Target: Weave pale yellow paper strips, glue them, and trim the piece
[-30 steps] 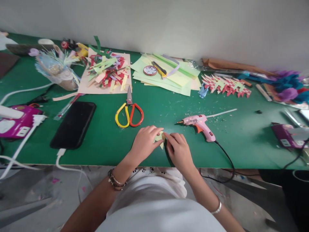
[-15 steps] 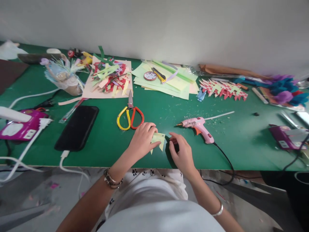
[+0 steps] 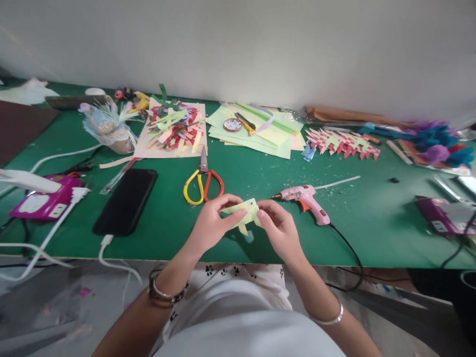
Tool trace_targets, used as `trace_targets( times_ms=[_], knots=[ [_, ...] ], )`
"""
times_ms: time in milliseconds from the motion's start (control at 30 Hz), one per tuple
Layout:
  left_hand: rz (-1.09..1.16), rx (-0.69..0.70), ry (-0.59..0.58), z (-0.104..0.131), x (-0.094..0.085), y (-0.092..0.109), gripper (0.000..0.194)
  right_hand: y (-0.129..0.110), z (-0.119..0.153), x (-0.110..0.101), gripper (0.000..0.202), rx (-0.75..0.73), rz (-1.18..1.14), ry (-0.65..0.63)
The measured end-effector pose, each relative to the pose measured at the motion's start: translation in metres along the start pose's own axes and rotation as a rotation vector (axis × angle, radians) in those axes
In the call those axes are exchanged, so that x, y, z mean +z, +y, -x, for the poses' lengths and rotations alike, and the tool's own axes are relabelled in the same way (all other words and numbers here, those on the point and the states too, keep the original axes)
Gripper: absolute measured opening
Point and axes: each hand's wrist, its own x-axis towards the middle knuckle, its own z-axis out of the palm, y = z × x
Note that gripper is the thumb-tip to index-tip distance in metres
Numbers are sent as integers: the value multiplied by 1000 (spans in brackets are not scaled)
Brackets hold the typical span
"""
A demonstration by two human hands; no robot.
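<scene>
Near the front of the green table, a small folded paper fish (image 3: 248, 210) in pale green, with a dark eye dot and pointed ends, is held between both hands. My left hand (image 3: 219, 218) pinches its left side, thumb laid across the front. At its right edge, my right hand (image 3: 277, 225) grips it between thumb and fingers. Just beyond the left hand lie scissors (image 3: 204, 181) with one yellow and one red handle. To the right of the right hand rests a pink glue gun (image 3: 307, 198) with a glue stick in its back.
A black phone (image 3: 125, 202) lies on the left by a purple power strip (image 3: 50, 198) and white cables. Behind are a pile of paper strips (image 3: 174, 126), stacked green sheets (image 3: 256, 141) with a yellow cutter (image 3: 246, 124), and woven red-and-green paper (image 3: 342, 143). The glue gun's cord hangs over the front edge.
My right hand has moved in and taken hold of the paper fish's right edge. The fish is now turned and tilted between both hands. The whole view has shifted slightly.
</scene>
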Motion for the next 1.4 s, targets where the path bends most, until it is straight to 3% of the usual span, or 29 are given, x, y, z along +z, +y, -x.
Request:
trace_targets(
  times_ms=[500,1200,1400],
  knots=[
    [-153,136,42,6,-3,7,12,-15,-12,2,9,-31,-15,19],
    [-166,138,33,6,-3,4,9,-14,-13,3,12,7,-11,-7],
    [-97,80,35,7,-4,-1,18,-13,-14,4,16,31,-35,-21]
  ],
)
